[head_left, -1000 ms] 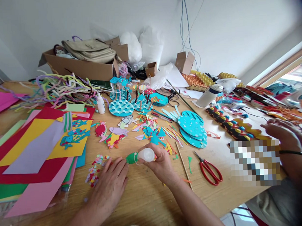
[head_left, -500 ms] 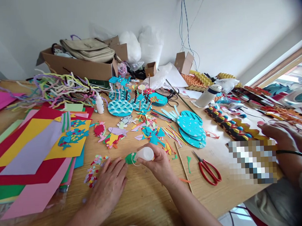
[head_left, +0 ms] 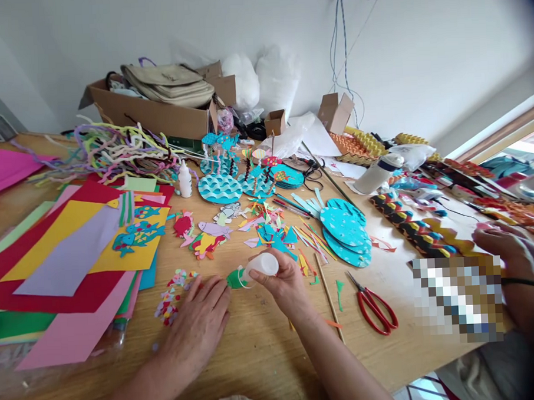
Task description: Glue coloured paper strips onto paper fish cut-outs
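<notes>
My right hand (head_left: pixel 288 287) is closed around a white glue bottle (head_left: pixel 264 264), tipped so its nozzle end points down and left at a small green paper cutout (head_left: pixel 235 278). The cap loop hangs beside the nozzle. My left hand (head_left: pixel 201 315) lies flat on the table, fingers stretched out, with its fingertips at the cutout's left edge. Small coloured paper dots (head_left: pixel 176 292) are scattered just beyond that hand. Farther back lie cut paper fish (head_left: pixel 213 232) and a heap of paper scraps (head_left: pixel 275 235).
Red-handled scissors (head_left: pixel 375 310) and a thin wooden stick (head_left: pixel 328 300) lie to the right. Coloured paper sheets (head_left: pixel 71 291) cover the left side. A second glue bottle (head_left: pixel 185 181) stands behind. Blue paper ovals (head_left: pixel 345 226) are stacked at right. Another person's hand (head_left: pixel 501 246) is at far right.
The whole view has shifted, so everything sits slightly farther right. My hands keep the same hold and place, with the glue bottle still tilted over the green cutout.
</notes>
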### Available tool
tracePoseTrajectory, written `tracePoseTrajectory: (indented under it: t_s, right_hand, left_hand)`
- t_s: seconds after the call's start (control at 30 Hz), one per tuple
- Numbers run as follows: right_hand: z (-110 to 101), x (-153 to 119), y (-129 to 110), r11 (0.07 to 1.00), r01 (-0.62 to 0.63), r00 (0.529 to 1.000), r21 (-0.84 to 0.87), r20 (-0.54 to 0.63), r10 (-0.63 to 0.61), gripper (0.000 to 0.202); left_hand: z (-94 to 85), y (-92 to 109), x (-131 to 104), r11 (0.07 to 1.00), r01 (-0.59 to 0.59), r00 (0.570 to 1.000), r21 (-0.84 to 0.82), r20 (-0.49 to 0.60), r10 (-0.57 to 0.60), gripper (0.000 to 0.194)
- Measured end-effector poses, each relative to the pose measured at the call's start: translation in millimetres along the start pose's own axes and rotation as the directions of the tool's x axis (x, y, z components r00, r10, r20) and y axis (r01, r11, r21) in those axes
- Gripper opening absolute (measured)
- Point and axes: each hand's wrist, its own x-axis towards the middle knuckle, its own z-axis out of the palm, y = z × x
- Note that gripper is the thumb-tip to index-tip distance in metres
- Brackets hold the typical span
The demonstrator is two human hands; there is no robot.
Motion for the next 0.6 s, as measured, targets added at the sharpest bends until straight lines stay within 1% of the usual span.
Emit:
tracePoseTrajectory:
  t_s: [0.2, 0.43, 0.6]
  right_hand:
    - [-1, 0, 2, 0.996, 0.023, 1.0, -0.081, 0.004, -0.022, 0.021]
    - [3, 1, -5, 0.988, 0.05, 0.999, -0.145, 0.028, -0.047, 0.017]
    - [4, -4, -9, 0.973, 0.095, 0.993, -0.209, 0.093, -0.076, 0.016]
  left_hand:
    - [-0.3, -1, 0, 1.0, 0.002, 1.0, -0.012, 0.03, -0.002, 0.031]
    - [-4.7, 0, 2, 1.0, 0.012, 0.998, -0.023, 0.062, -0.011, 0.032]
    - [-3.0, -1, 1, 1.0, 0.017, 0.998, -0.021, 0.057, -0.016, 0.036]
